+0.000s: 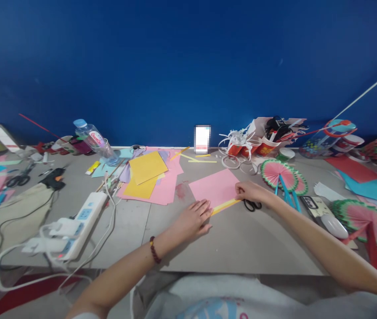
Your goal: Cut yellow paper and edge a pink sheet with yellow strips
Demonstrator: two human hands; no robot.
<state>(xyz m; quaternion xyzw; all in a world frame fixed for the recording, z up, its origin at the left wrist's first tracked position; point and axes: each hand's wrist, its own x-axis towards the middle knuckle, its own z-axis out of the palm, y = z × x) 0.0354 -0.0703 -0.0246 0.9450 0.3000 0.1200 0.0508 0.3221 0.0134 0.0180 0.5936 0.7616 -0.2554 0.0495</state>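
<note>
A pink paper sheet lies on the grey table in front of me. A narrow yellow paper strip runs along its near edge. My left hand rests flat with fingers stretched out, touching the left end of the strip and the pink sheet's corner. My right hand pinches the right end of the strip at the sheet's right corner. Black-handled scissors lie just under my right hand.
A stack of yellow and pink sheets lies to the left, with a water bottle, glue gun and power strip further left. Paper fans, red cups and a white mouse lie at right.
</note>
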